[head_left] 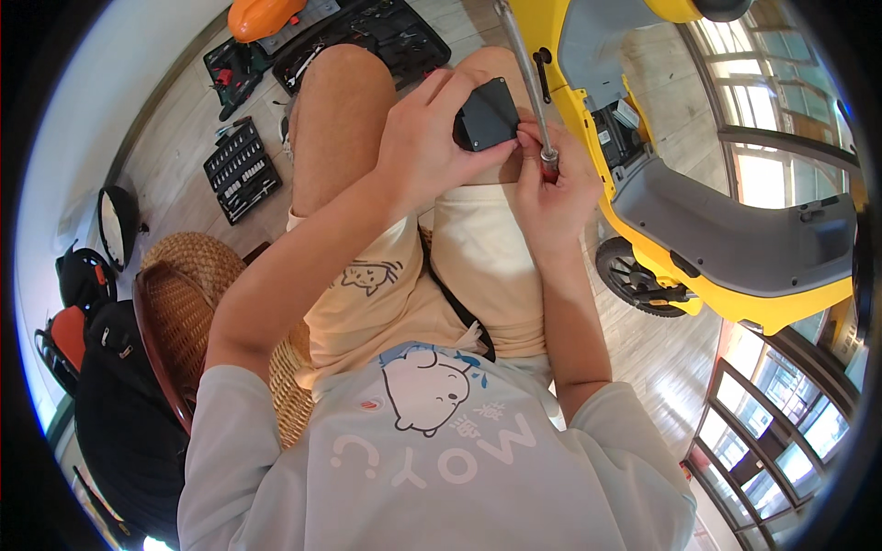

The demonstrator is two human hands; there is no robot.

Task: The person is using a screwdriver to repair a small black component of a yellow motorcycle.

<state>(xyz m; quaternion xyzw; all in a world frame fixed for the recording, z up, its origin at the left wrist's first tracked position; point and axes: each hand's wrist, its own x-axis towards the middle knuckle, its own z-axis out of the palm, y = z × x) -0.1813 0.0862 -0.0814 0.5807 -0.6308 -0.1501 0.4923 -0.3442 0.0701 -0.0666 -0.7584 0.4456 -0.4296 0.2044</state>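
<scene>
My left hand is closed around a small black box with cut corners and small screws at its corners, held above my knees. My right hand grips a screwdriver by its red handle, its long metal shaft pointing up and away from me. The thumb and fingertips of that hand also meet at the box's right edge. Whether they pinch some small part there is too small to tell. The box's underside is hidden by my left fingers.
To the right stands a yellow and grey scooter with an opened compartment. An open black tool case, a socket set and a rounded orange shell lie on the floor ahead. A wicker chair and a black bag are at left.
</scene>
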